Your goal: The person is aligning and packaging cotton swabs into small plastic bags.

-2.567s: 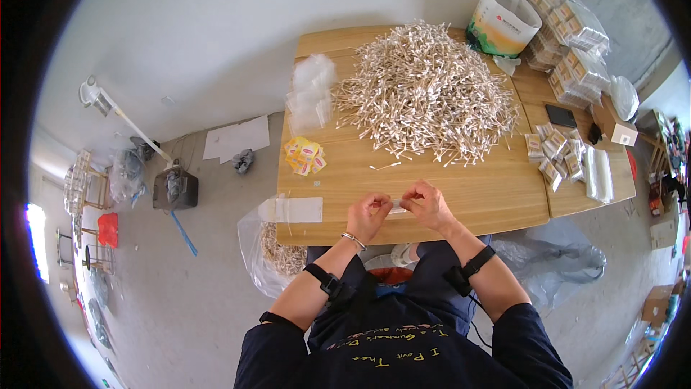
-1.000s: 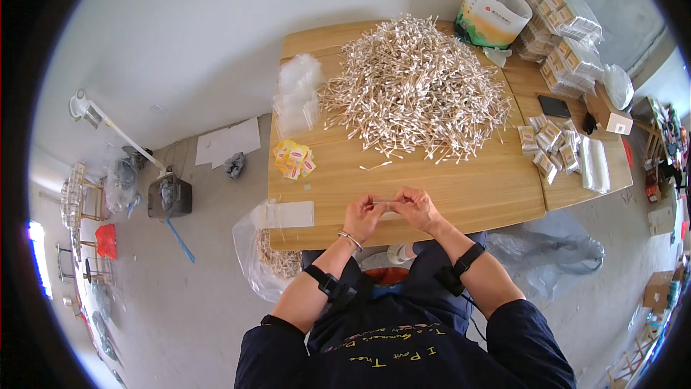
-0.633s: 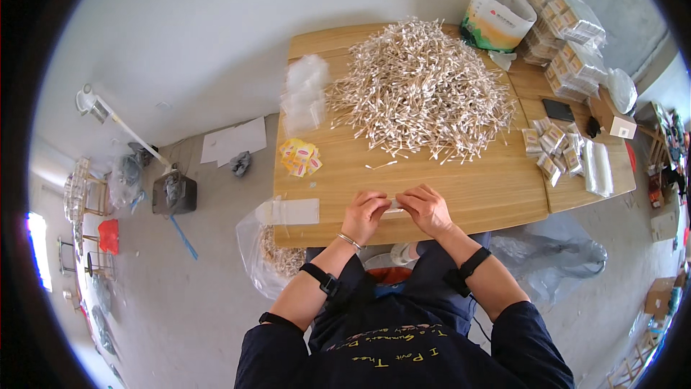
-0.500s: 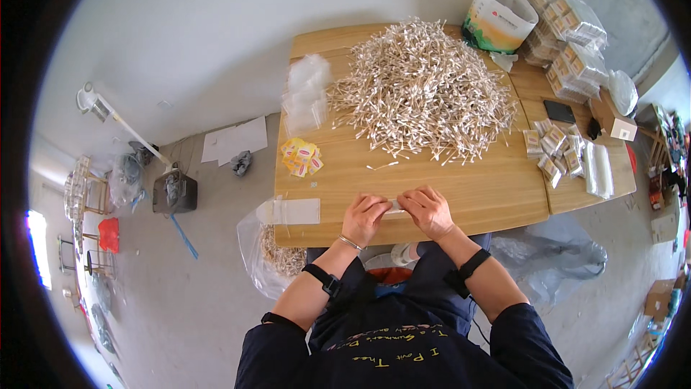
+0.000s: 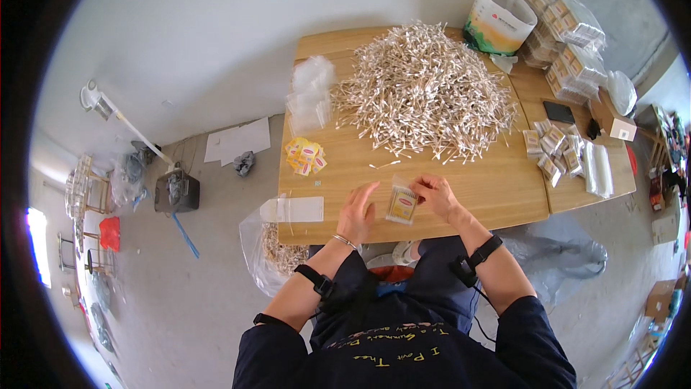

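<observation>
A small clear packet of cotton swabs (image 5: pixel 402 205) with a yellow label sits near the table's front edge, pinched at its right side by my right hand (image 5: pixel 435 193). Just left of it, my left hand (image 5: pixel 356 213) is apart from the packet, fingers spread and nothing in them. Beyond both hands rises a large heap of loose cotton swabs (image 5: pixel 425 94). One stray swab (image 5: pixel 385 165) lies between the heap and the packet. Yellow label cards (image 5: pixel 305 156) are piled at the left, below a stack of clear plastic bags (image 5: pixel 311 90).
A white card tray (image 5: pixel 302 209) lies at the front left edge, above a plastic bag of swabs (image 5: pixel 281 249). Filled packets (image 5: pixel 554 146), a dark phone (image 5: pixel 558 112) and stacked bundles (image 5: pixel 576 65) occupy the right side. A printed bag (image 5: pixel 499 22) stands at the back.
The packet, earlier mostly hidden between both hands, now shows its labelled face. My left hand has let go and moved slightly left with fingers spread; my right hand keeps hold.
</observation>
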The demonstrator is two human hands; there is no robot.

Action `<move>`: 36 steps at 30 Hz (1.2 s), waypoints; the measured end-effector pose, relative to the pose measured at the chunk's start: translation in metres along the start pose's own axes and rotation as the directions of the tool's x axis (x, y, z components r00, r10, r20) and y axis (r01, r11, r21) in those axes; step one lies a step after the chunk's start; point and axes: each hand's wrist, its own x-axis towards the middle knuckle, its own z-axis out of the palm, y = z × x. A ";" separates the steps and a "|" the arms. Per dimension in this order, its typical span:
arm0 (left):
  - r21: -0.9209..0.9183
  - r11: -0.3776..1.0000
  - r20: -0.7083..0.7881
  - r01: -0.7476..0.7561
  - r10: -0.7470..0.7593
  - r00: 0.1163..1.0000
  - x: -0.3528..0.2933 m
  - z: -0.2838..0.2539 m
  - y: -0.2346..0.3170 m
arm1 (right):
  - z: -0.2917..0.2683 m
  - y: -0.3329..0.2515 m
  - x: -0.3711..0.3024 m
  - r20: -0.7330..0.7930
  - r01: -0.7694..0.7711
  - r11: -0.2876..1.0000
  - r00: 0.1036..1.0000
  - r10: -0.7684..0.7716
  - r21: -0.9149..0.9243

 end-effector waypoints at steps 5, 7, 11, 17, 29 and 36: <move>0.102 0.957 0.109 -0.271 0.260 0.960 0.014 -0.003 0.028 | -0.004 -0.002 -0.005 0.161 -0.160 0.979 0.977 0.139 0.125; 0.092 0.896 0.146 -0.434 0.419 0.896 0.015 0.001 0.025 | 0.000 -0.004 -0.009 0.224 -0.163 0.978 0.966 0.130 0.132; 0.057 0.891 0.141 -0.451 0.440 0.887 0.011 0.005 0.015 | 0.006 -0.006 -0.013 0.244 -0.192 0.963 0.959 0.143 0.191; -0.098 0.953 0.167 -0.288 0.301 0.939 0.015 0.002 0.049 | 0.014 -0.008 -0.018 0.239 -0.322 0.909 0.935 0.262 0.265; 0.116 0.992 0.353 0.059 -0.096 0.931 -0.017 -0.010 -0.016 | -0.065 0.031 -0.047 -0.392 -0.277 0.905 0.831 0.394 0.321; -0.018 0.954 0.120 0.299 -0.294 0.948 -0.022 -0.018 -0.069 | -0.211 0.036 -0.054 -0.763 0.470 0.605 0.464 0.451 0.643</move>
